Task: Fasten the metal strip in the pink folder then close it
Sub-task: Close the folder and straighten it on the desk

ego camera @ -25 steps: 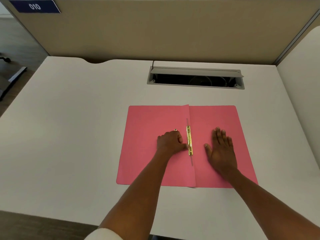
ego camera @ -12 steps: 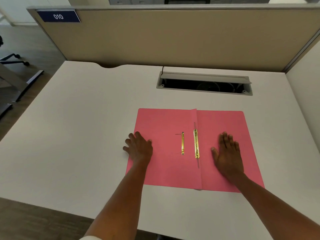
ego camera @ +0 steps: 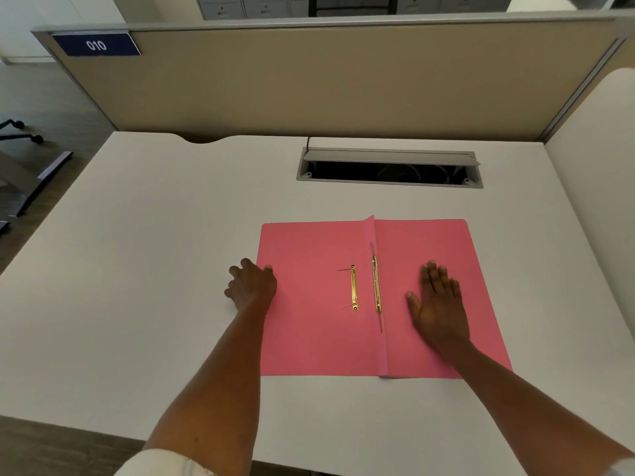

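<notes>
The pink folder (ego camera: 309,321) lies open and flat on the white desk. A gold metal strip (ego camera: 376,284) runs along its centre fold. A second, shorter gold strip (ego camera: 354,286) with two thin prongs lies just left of it on the left flap. My left hand (ego camera: 252,285) sits at the folder's left edge, fingers curled over that edge; whether it grips the flap is unclear. My right hand (ego camera: 438,300) rests flat on the right flap, fingers spread, holding nothing.
An open cable tray (ego camera: 390,168) with a grey lid is set into the desk (ego camera: 154,252) behind the folder. A beige partition (ego camera: 326,80) with a blue "010" label (ego camera: 96,45) stands at the back. Another partition rises on the right.
My left hand left the gold strip at the fold and slid left to the folder's left edge. The shorter pronged strip now lies exposed on the left flap. My right hand stayed put.
</notes>
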